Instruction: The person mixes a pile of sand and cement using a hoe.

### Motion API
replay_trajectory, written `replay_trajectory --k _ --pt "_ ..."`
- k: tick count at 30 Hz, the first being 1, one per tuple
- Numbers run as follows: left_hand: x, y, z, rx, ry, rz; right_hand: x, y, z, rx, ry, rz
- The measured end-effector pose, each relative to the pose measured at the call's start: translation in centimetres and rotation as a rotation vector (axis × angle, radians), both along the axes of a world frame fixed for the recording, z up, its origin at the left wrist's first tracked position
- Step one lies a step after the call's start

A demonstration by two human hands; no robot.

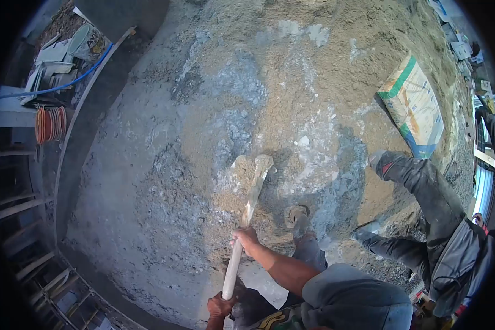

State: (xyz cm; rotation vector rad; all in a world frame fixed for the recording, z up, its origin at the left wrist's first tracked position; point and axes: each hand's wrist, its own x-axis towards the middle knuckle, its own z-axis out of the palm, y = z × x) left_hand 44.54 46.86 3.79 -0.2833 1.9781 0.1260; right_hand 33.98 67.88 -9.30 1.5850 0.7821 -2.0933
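Observation:
My right hand (246,240) is wrapped round the middle of the pale shaft of a shovel (234,269). Lower down, my left hand (220,306) grips the same shaft near its end. The shovel's head points away from me and rests in the sand and grey powder (297,104); caked material partly hides its outline. Pale lumps lie scattered just beyond it. One of my legs, with a dusty shoe (297,214), stands right of the shaft.
A co-worker (423,220) in dusty dark trousers stands close on the right. Beyond their feet lies a paper sack (415,107) with green and blue ends. A curved low edge (66,148) borders the left, with an orange coil (50,125) and a blue hose (66,85) beside it.

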Motion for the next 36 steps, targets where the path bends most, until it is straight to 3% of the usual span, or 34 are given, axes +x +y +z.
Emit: replay_trajectory --k 1,3,4,5,6,8,9,10,11,12,13,15,17,19,22,25,29,33,36 --pt "1.8 -2.3 0.5 0.024 -0.005 -0.040 1.9 -1.7 0.1 -0.023 0.041 -0.006" --pt "11.0 -9.8 -4.3 0.335 0.095 0.475 2.4 -1.8 4.6 -0.039 -0.039 0.046" --pt "11.6 -9.7 -3.7 0.491 0.125 0.719 2.3 -1.2 6.0 -0.094 -0.019 0.015" --pt "11.5 -9.2 -4.5 0.451 0.132 0.403 1.5 0.0 6.2 -0.119 0.059 -0.050" --pt "7.9 -5.6 -2.9 0.398 0.164 0.093 0.8 1.3 6.5 -0.145 0.137 -0.115" --pt "-2.6 6.4 -3.3 0.291 0.111 0.085 -4.9 8.6 8.4 -0.015 0.394 -0.124" --pt "-4.4 9.7 -7.8 0.424 0.297 -0.100 -8.4 13.0 9.1 0.159 0.470 -0.056" --pt "-9.6 16.5 -7.6 0.559 0.349 -0.119 -12.6 18.4 11.3 0.269 0.556 -0.012" --pt "-14.2 23.1 -7.6 0.749 0.509 -0.096 -16.6 23.7 13.2 0.466 0.673 0.001" --pt "-18.7 29.5 -6.4 0.686 0.300 0.037 -20.4 29.2 14.8 0.596 0.808 0.052" --pt "-22.5 35.1 -7.1 0.800 0.278 0.134 -24.2 34.3 16.4 0.696 0.890 0.084" --pt "-29.8 45.5 -7.6 1.110 0.543 0.213 -31.3 43.0 18.4 0.978 0.923 0.096" --pt "-36.1 53.1 -8.6 1.201 0.562 0.183 -37.5 51.2 16.5 1.160 1.049 0.080" --pt "-39.2 56.8 -9.3 1.318 0.520 0.309 -36.4 53.9 9.0 1.067 0.778 0.106" --pt "-33.6 55.7 -14.2 1.019 0.262 0.394 -34.5 54.2 -0.7 0.904 0.431 0.146" --pt "-25.4 50.3 -17.3 0.750 0.266 0.222 -28.7 51.0 -9.4 0.652 0.249 0.077" --pt "-18.9 40.3 -13.2 0.630 0.071 0.279 -19.9 40.7 -10.9 0.474 0.090 0.027" --pt "-15.2 26.8 -7.2 0.361 0.052 0.081 -11.5 26.7 -10.7 0.310 0.014 -0.085" --pt "-10.4 15.7 -2.7 0.212 0.002 0.052 -5.7 14.9 -5.7 0.202 -0.013 -0.111"
